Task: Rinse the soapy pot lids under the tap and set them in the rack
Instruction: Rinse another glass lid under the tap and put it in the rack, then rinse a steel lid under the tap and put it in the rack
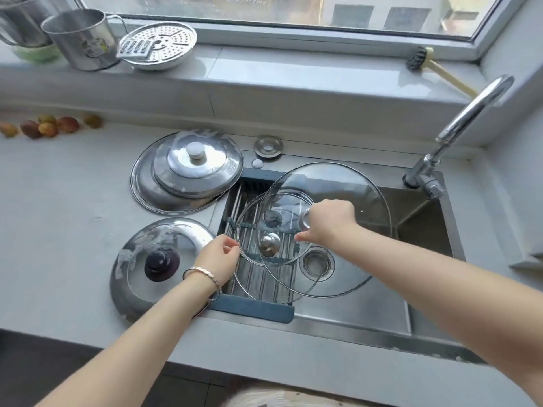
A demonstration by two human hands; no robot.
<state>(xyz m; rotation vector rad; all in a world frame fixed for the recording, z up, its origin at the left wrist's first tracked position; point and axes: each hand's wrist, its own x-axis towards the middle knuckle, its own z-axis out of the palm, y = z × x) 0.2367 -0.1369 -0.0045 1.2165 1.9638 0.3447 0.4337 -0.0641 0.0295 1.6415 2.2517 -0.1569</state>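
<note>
Lids are what I am working through, and the one in my grip is the large glass lid (346, 186), which my right hand (330, 221) holds by its metal knob with the fingers closed round it, tilted up over the left half of the sink (423, 227). I keep it by the knob because the rim is wide and wet, and I judge the tilt lets water run off before it goes down. My left hand (219, 259), at about 9 o'clock from the right, pinches the rim of the smaller glass lid (249, 230), thumb and fingers together on its edge; that lid lies on the bars of the rack (252, 304) with its steel knob facing up, and I steady it, I think, so the big one can settle beside or over it without sliding. The tap (470, 113) stands at 2 o'clock from my hands, its spout well apart from both glass lids, and I see no water running, so I take this for the racking step, not the rinse. Out on the counter at 9 and 11 o'clock wait the steel lids: the dark-knobbed lid (141, 245) nearest me, streaked with suds, and the stacked steel lids (188, 171) further back, foam on their edges. Those look unrinsed to me. Glass on glass could chip, so I would lower it slowly.
</note>
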